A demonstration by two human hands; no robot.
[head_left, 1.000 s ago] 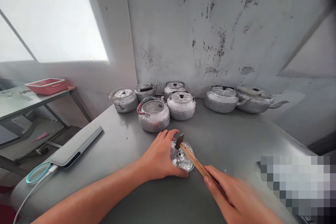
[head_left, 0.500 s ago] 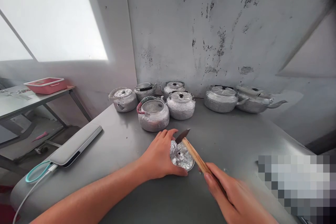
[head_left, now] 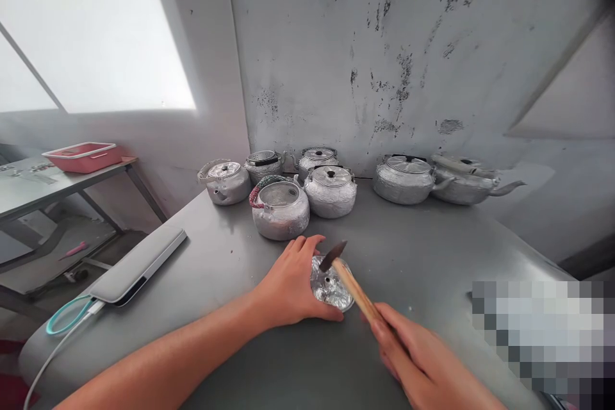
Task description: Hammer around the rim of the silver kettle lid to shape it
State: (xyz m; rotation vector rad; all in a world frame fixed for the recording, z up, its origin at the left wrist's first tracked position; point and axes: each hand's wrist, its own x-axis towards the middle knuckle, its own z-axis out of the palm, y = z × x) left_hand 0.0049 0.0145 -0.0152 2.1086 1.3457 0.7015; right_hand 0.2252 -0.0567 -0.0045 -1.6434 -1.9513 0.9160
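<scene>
A round, crinkled silver kettle lid (head_left: pixel 336 293) with a small hole near its middle lies on the grey table. Along its left edge my left hand (head_left: pixel 295 285) grips it, thumb at the near side and fingers at the far side. My right hand (head_left: pixel 408 346) is wrapped round the wooden handle of a hammer (head_left: pixel 355 288). The hammer's dark metal head is over the far part of the lid; whether it touches cannot be told. Just beyond the lid stands a lidless dented kettle (head_left: pixel 282 221) with a red and green wrapped handle.
Several more silver kettles (head_left: pixel 331 195) stand along the wall, two of them (head_left: pixel 406 182) at the right. A grey power bank (head_left: pixel 139 262) with a white cable lies at the left. A pink basket (head_left: pixel 84 159) sits on a side table. A blurred patch (head_left: pixel 548 327) covers the right.
The hammer head has come down slightly toward the lid and a little left, with my right hand following. My left hand and the lid have hardly moved.
</scene>
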